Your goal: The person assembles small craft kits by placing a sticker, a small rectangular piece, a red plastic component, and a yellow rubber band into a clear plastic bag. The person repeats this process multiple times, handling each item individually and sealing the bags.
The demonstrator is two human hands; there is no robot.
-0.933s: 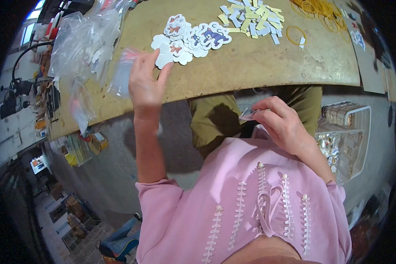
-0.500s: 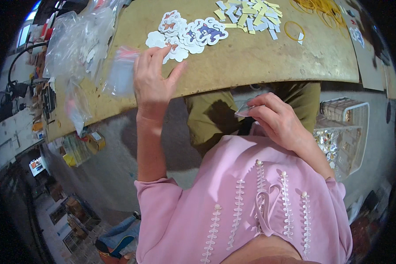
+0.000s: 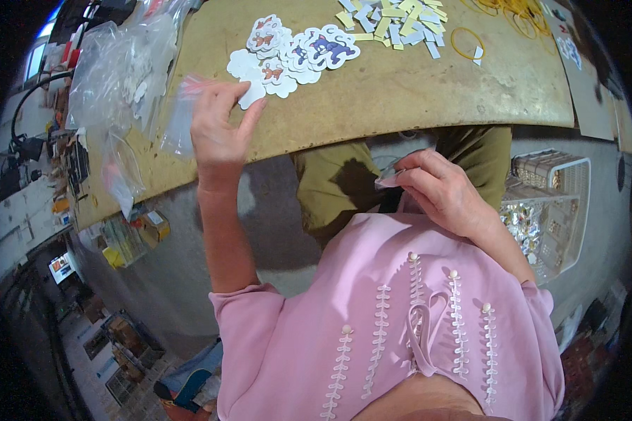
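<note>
The left hand [image 3: 219, 126] was raised over the near edge of the table [image 3: 400, 91], its fingers loosely spread and curled forward. The fingertips were laid on a white cut-out [image 3: 251, 91] at the near end of the sticker pile [image 3: 295, 50], while a small clear bag [image 3: 179, 119] was seen just left of the palm — whether it was gripped or only touched could not be told.

The right hand [image 3: 442, 193] was held lower, below the table edge and over the lap, well apart from the left. A small clear packet [image 3: 393, 175] was pinched between its thumb and forefinger; the other fingers were curled in close together.

The stickers — white-edged shapes printed in orange, blue and purple — were lain overlapping on the far left part of the table. To their right a heap of paper strips [image 3: 393, 17] in yellow, white and grey was spread, and further right a yellow rubber band [image 3: 467, 43] was laid flat. At the far left a bundle of clear plastic bags [image 3: 119, 70] was piled over the table's left edge. On the right, beside the person, a white basket [image 3: 551, 210] of small shiny packets was set on the floor.
</note>
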